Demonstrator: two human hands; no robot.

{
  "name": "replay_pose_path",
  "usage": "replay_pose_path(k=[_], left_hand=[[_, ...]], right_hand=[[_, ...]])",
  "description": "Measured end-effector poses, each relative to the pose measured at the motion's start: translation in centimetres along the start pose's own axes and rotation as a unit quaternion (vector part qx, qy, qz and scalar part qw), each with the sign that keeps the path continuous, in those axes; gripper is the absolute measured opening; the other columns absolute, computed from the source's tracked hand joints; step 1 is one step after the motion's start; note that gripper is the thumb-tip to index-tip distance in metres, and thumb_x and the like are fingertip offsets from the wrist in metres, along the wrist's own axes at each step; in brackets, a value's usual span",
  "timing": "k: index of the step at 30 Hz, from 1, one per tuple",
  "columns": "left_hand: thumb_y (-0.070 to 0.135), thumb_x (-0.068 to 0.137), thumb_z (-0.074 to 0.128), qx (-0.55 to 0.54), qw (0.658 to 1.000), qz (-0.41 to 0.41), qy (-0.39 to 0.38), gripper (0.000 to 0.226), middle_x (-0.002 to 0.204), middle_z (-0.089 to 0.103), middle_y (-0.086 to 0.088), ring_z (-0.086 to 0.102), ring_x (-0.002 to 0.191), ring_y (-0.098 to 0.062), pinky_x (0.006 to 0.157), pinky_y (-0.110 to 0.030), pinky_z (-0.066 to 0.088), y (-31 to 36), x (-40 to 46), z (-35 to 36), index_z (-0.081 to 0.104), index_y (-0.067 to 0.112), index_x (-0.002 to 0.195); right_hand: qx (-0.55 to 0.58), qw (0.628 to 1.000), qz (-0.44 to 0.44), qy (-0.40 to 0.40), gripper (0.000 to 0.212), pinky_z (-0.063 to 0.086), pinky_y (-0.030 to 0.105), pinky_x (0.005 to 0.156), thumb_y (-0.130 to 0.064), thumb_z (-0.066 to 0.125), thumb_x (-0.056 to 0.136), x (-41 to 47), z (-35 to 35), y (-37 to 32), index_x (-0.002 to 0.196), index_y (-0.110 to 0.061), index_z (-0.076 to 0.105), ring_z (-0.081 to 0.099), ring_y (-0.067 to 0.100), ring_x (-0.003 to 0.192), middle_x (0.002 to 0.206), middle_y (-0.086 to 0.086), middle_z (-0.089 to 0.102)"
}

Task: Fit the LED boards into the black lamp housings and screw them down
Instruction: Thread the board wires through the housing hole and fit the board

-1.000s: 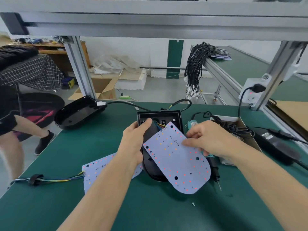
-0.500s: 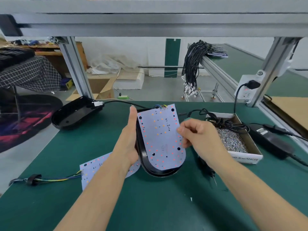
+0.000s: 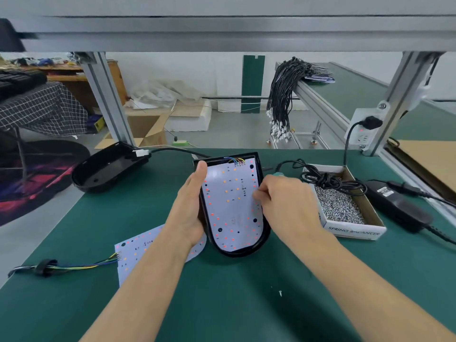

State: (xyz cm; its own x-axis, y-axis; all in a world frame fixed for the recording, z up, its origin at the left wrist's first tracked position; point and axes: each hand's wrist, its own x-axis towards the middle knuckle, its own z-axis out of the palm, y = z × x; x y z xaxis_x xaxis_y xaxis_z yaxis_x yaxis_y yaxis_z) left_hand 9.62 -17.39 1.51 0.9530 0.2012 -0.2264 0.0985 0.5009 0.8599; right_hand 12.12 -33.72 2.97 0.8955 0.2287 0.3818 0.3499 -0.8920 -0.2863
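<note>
A white LED board [image 3: 230, 203] dotted with red and orange LEDs lies inside a black lamp housing [image 3: 265, 236] at the middle of the green bench, its coloured wires at the far end. My left hand [image 3: 190, 206] grips the housing's left side, thumb on the rim. My right hand [image 3: 281, 206] holds its curled fingertips on the board's right edge. A second LED board [image 3: 138, 253] with a coloured wire lead lies flat to the left, partly under my left forearm. A second, empty black housing [image 3: 103, 169] sits at the back left.
A cardboard box of screws [image 3: 345, 208] stands right of my right hand, with a coiled black cable on it. A black power adapter [image 3: 399, 206] lies further right. One loose screw [image 3: 280, 293] rests on the green mat [image 3: 246, 304]. An aluminium frame post [image 3: 108, 102] rises at back left.
The LED board has swung from tilted over the housing to lying flat inside it. My right hand followed its right edge; my left hand stayed on the housing's left side.
</note>
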Motion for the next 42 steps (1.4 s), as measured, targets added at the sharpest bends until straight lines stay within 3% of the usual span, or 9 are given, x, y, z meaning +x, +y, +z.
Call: replay_pose_path(k=[4, 7, 9, 14, 19, 22, 25, 37, 42], left_hand=[[0.053, 0.077, 0.065, 0.029, 1.000, 0.008, 0.001, 0.065, 0.116, 0.070, -0.011, 0.067, 0.106, -0.029, 0.095, -0.047, 0.052, 0.3, 0.0, 0.1, 0.061, 0.009, 0.125], [0.043, 0.090, 0.060, 0.076, 0.996, 0.043, 0.006, 0.043, 0.105, 0.074, -0.008, 0.071, 0.097, -0.027, 0.081, -0.040, 0.058, 0.3, 0.2, 0.6, 0.064, 0.008, 0.115], [0.042, 0.091, 0.060, 0.086, 0.995, 0.052, -0.002, 0.040, 0.103, 0.074, -0.008, 0.072, 0.094, -0.026, 0.078, -0.038, 0.059, 0.3, 0.0, 0.9, 0.065, 0.009, 0.112], [0.028, 0.086, 0.071, 0.107, 0.988, 0.107, 0.040, 0.019, 0.086, 0.074, -0.007, 0.070, 0.076, -0.024, 0.066, -0.035, 0.059, -0.1, -0.3, 1.6, 0.067, 0.009, 0.085], [0.028, 0.082, 0.072, 0.144, 0.964, 0.199, 0.100, 0.033, 0.068, 0.047, -0.006, 0.044, 0.066, -0.020, 0.066, -0.036, 0.041, -0.7, -0.4, 2.0, 0.049, 0.019, 0.060], [0.025, 0.077, 0.073, 0.157, 0.970, 0.182, 0.030, 0.012, 0.078, 0.071, -0.004, 0.067, 0.072, -0.022, 0.068, -0.038, 0.055, -0.5, -0.5, 1.5, 0.066, 0.015, 0.076], [0.015, 0.073, 0.080, 0.113, 0.980, 0.165, -0.019, 0.029, 0.095, 0.075, -0.010, 0.073, 0.085, -0.028, 0.067, -0.034, 0.058, -0.8, -0.8, 1.3, 0.068, 0.008, 0.099], [0.010, 0.078, 0.074, 0.056, 0.991, 0.120, -0.024, 0.034, 0.101, 0.074, -0.013, 0.071, 0.092, -0.031, 0.074, -0.037, 0.059, -0.3, -1.1, 1.6, 0.065, 0.003, 0.110], [0.013, 0.071, 0.077, 0.067, 0.989, 0.090, -0.095, 0.036, 0.106, 0.073, -0.011, 0.070, 0.099, -0.028, 0.082, -0.039, 0.056, 0.5, -1.2, 0.4, 0.072, 0.013, 0.107]], right_hand=[[0.125, 0.989, 0.069, -0.034, 0.043, 0.035, 0.031, 0.065, -0.031, 0.078, 0.071, 0.6, -0.5, 0.8, 0.093, -0.024, 0.043, 0.055, 0.020, 0.080, 0.091, -0.007, 0.055], [0.453, 0.874, 0.130, -0.116, 0.026, 0.048, 0.014, 0.075, -0.024, 0.074, 0.082, 0.9, -0.4, 1.2, 0.101, -0.028, 0.056, 0.063, 0.001, 0.090, 0.101, -0.013, 0.067], [0.529, 0.830, 0.141, -0.108, 0.006, 0.051, 0.020, 0.085, -0.021, 0.063, 0.091, 0.9, 0.2, 1.4, 0.096, -0.024, 0.066, 0.067, 0.006, 0.094, 0.100, -0.011, 0.073], [0.522, 0.838, 0.152, -0.034, 0.011, 0.052, 0.046, 0.084, -0.017, 0.061, 0.092, 0.7, 1.0, 0.9, 0.089, -0.011, 0.069, 0.060, 0.016, 0.079, 0.096, 0.015, 0.071], [0.503, 0.857, 0.107, 0.029, 0.005, 0.050, 0.023, 0.065, -0.020, 0.063, 0.090, 0.3, 1.5, 0.1, 0.087, -0.022, 0.066, 0.060, 0.003, 0.069, 0.079, -0.008, 0.070], [0.531, 0.841, 0.097, 0.024, 0.004, 0.050, 0.024, 0.065, -0.019, 0.067, 0.088, 0.1, 1.4, 0.4, 0.084, -0.018, 0.067, 0.058, 0.005, 0.067, 0.075, -0.008, 0.068], [0.554, 0.827, 0.093, 0.026, 0.013, 0.053, 0.040, 0.072, -0.026, 0.071, 0.077, 0.5, 0.8, 0.5, 0.084, -0.015, 0.068, 0.061, 0.015, 0.072, 0.082, 0.005, 0.071], [0.576, 0.813, 0.082, 0.001, 0.006, 0.055, 0.046, 0.084, -0.014, 0.069, 0.086, 0.5, 1.1, 0.7, 0.091, -0.017, 0.068, 0.068, 0.027, 0.088, 0.091, 0.002, 0.073], [0.659, 0.749, 0.036, -0.064, 0.020, 0.050, 0.045, 0.091, -0.023, 0.071, 0.081, -0.2, 0.9, 1.4, 0.100, -0.016, 0.068, 0.063, 0.022, 0.094, 0.101, 0.009, 0.070]])
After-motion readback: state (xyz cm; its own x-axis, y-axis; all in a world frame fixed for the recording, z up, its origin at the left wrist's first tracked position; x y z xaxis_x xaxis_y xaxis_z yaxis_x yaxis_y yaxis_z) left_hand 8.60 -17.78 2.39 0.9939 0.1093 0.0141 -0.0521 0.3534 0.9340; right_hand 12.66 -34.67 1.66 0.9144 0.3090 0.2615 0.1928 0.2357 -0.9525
